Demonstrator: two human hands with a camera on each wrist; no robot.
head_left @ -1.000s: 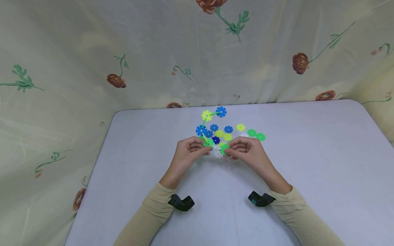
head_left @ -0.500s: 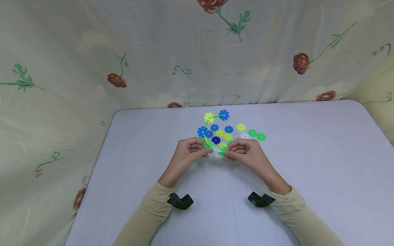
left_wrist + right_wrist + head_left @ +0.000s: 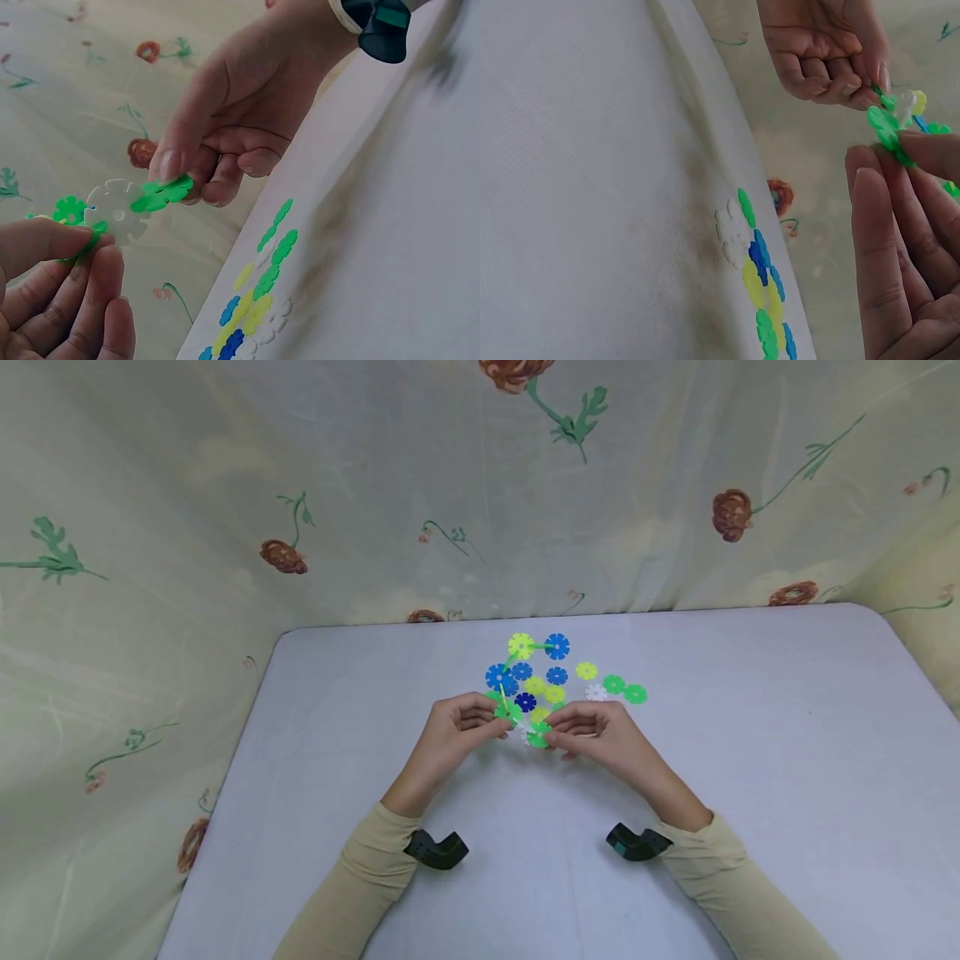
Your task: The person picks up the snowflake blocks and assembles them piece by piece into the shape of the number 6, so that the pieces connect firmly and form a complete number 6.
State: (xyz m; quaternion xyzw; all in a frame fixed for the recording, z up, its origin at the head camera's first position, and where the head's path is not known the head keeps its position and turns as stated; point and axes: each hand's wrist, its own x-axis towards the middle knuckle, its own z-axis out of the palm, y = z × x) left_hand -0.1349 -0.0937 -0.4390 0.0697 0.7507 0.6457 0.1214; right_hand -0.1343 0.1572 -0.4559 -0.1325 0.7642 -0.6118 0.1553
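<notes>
Between thumb and fingers, my left hand pinches a green notched plastic disc of a linked chain. Farther along the chain come a blue disc, a yellow-green disc and another blue disc. My right hand pinches a second green disc. In the left wrist view a white disc lies between the two pinched green discs, and the right hand's green disc meets its edge. Whether the notches are fully pushed together there I cannot tell.
Loose discs lie flat on the table beyond my hands: blue, dark blue, yellow, white and green. The white-covered table ends at a flowered curtain.
The far end of the chain has swung to the right and slightly nearer. My right hand's green disc has shifted a little left and down, closer to my left hand.
</notes>
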